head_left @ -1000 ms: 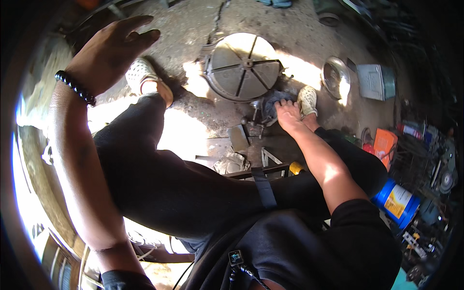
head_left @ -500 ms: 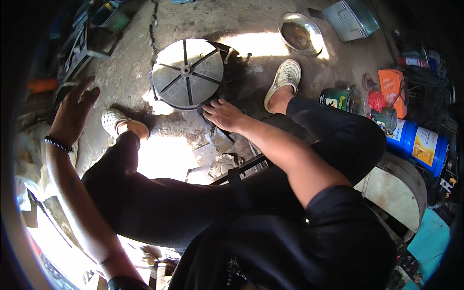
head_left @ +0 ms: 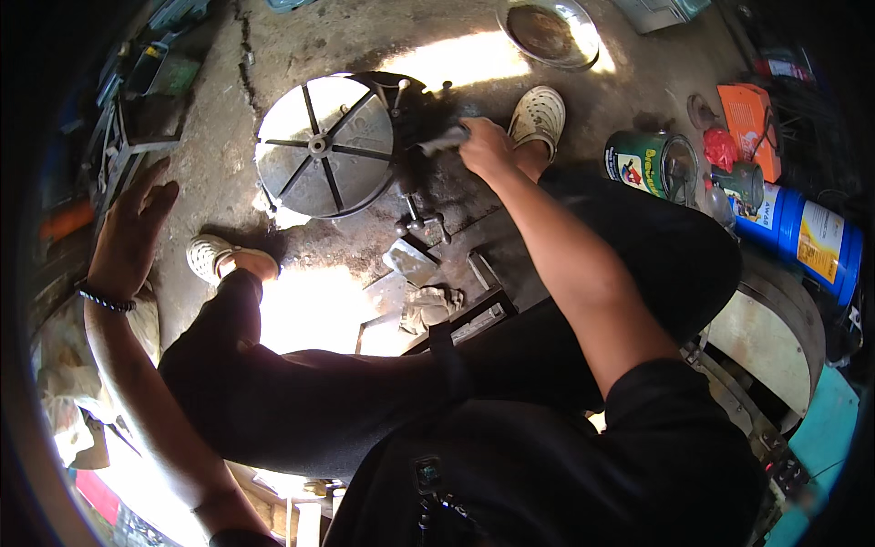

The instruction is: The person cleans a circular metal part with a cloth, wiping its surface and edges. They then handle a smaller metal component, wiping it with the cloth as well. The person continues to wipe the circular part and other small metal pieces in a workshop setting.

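A round metal rotary table with dark radial slots and a hub in its middle sits on the floor ahead of me. Crank handles stick out from its right side. To the right of the table, my right hand is closed around what looks like a grey rag, slightly blurred, whose loose end points toward the table's dark side. My left hand, with a beaded bracelet at the wrist, is raised at the left, thumb and fingers apart, holding nothing.
A round metal pan lies at the far right. Along the right stand a green can, an orange case and a blue bucket. A crumpled glove or cloth and metal pieces lie near my legs. A metal frame stands at left.
My right hand has moved from the table's near edge to its right side, farther away, with the grey rag. The view has shifted, so the handles now show. My left hand stays raised.
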The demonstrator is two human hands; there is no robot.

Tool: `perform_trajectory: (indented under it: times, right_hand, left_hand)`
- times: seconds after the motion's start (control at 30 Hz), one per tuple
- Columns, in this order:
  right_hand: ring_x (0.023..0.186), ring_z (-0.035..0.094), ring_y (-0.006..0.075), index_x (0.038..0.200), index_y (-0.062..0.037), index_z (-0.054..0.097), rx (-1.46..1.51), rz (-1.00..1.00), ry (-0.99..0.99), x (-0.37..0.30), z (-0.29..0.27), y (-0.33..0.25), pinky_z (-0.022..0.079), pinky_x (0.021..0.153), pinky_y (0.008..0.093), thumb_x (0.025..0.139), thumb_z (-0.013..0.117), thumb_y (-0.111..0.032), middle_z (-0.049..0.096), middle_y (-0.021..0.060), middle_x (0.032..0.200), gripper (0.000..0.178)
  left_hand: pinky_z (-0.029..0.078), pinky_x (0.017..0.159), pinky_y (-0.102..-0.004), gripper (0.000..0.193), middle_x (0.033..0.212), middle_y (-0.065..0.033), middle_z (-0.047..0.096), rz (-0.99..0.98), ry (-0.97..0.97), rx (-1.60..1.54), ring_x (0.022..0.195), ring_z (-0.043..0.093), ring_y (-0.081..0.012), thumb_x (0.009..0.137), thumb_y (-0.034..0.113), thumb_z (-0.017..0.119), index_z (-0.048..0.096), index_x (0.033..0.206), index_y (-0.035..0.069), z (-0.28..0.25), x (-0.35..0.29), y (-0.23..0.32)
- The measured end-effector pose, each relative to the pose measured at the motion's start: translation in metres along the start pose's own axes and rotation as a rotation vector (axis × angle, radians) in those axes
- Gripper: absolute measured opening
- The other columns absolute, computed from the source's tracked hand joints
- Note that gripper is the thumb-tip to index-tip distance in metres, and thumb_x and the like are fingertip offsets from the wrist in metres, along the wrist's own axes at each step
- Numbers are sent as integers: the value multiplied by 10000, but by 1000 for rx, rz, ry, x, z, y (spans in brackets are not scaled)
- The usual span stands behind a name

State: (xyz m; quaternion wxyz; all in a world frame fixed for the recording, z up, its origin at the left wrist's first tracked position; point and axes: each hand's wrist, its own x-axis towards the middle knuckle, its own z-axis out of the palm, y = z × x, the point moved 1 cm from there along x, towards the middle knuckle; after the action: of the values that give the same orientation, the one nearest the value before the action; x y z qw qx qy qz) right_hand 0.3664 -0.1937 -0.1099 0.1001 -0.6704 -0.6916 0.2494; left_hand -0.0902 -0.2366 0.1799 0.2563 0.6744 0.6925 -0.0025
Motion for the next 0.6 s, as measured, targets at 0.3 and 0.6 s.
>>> perform_trajectory:
  times: [0.3, 0.6]
  right_hand:
    - [1172, 552, 345, 1071, -118, 698, -236, -149, -342, -4, 59, -53, 454, 983, 477, 836, 564, -116, 552, 143, 1250, 270]
    - [1198, 556, 315, 1139, -141, 722, -319, -118, -358, -3, -9, -34, 441, 1007, 438, 854, 618, -317, 604, 145, 1224, 351]
  left_hand:
    - [409, 1055, -412, 537, 1333, -243, 580, -89, -103, -31, 1269, 547, -330, 1009, 411, 531, 478, 1440, 95, 10, -4, -12]
    - [435, 1020, -385, 505, 1249, -226, 635, -109, -99, -72, 1209, 593, -299, 1003, 363, 561, 497, 1416, 79, 0, -9, -13]
